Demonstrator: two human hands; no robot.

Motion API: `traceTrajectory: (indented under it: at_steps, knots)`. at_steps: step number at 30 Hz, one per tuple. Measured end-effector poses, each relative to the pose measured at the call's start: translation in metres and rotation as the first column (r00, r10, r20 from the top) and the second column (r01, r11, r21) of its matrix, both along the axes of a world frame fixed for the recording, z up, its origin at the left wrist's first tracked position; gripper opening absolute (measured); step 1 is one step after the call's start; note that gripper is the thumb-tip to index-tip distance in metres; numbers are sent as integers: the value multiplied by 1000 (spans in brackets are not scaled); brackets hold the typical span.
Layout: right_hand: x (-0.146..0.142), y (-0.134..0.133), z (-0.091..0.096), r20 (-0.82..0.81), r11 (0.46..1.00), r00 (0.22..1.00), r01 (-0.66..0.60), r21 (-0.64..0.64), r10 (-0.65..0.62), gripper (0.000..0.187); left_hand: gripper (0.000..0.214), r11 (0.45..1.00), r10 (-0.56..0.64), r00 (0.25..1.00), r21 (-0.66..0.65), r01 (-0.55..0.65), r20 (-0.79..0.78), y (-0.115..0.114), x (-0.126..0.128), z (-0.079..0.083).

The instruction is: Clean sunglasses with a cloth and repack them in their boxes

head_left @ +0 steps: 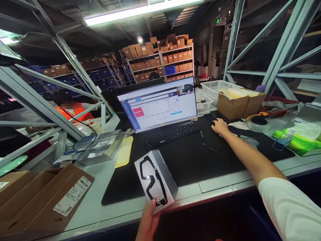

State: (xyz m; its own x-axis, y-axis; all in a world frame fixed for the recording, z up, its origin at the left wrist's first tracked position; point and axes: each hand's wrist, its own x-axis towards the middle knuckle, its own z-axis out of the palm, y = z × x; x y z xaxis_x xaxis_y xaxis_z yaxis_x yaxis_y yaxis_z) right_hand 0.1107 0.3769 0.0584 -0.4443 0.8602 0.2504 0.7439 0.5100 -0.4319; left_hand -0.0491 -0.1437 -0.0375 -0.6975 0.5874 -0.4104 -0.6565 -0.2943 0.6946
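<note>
My left hand (149, 216) grips the lower end of a boxed item, a white and grey product box (154, 180) with a black goggle-like frame printed on its front. It is tilted up over the front edge of the black desk mat (190, 164). On the right of the mat, my right hand (220, 127) rests curled over a black computer mouse (214, 122), which is mostly hidden under the fingers. Left of that hand lies a black keyboard (173, 134), in front of a lit monitor (160, 107) showing a web page.
An opened brown carton (47, 197) stands at the left front, near a grey tray (102, 147) and yellow note sheets (124, 151). Cardboard boxes (232, 105), white baskets (218, 87), a tape roll (258, 121) and a tissue pack (302, 140) are on the right. Metal frames rise at both sides.
</note>
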Motion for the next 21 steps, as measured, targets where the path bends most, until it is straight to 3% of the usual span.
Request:
traceTrajectory:
  at_steps: [3, 6, 7, 9, 10, 11, 12, 14, 15, 17, 19, 20, 21]
  knots:
    - [-5, -48, 17, -88, 992, 988, -127, -27, 124, 48, 52, 1000, -11, 999, -22, 10, -30, 1, 9, 13]
    - [23, -129, 15, -166, 956, 951, -278, -90, 260, 47, 73, 995, -75, 994, -69, 69, -79, 3, 34, 24]
    - [40, -162, 10, -213, 922, 917, -367, -124, 337, 50, 77, 992, -102, 990, -77, 95, -96, 6, 44, 27]
    - [74, -225, 0, -442, 671, 688, -706, -226, 575, 80, 83, 983, -169, 973, -93, 156, -154, 16, 64, 32]
    - [89, -253, -5, -498, 565, 611, -783, -261, 615, 101, 86, 974, -216, 960, -103, 200, -180, 26, 74, 34]
    - [102, -276, -10, -541, 511, 585, -806, -300, 604, 117, 90, 959, -277, 937, -116, 258, -213, 38, 83, 38]
    - [113, -293, -15, -590, 506, 597, -794, -338, 543, 131, 94, 935, -352, 899, -134, 328, -260, 53, 94, 42]
    - [137, -310, -22, -726, 571, 617, -728, -378, 306, 140, 101, 867, -496, 770, -174, 468, -402, 88, 118, 52]
    - [150, -311, -26, -797, 613, 580, -695, -376, 169, 136, 103, 823, -552, 676, -188, 536, -489, 104, 131, 58]
    - [184, -307, -29, -897, 698, 439, -630, -340, -40, 115, 105, 704, -629, 455, -214, 677, -631, 132, 154, 68]
    - [225, -298, -31, -934, 805, 311, -501, -317, -173, 92, 93, 589, -631, 235, -258, 766, -740, 151, 167, 74]
    - [248, -292, -31, -939, 865, 254, -388, -319, -233, 85, 84, 557, -598, 130, -294, 776, -791, 157, 169, 74]
    - [272, -285, -32, -940, 913, 188, -247, -325, -284, 80, 73, 566, -545, 33, -338, 752, -838, 162, 168, 72]
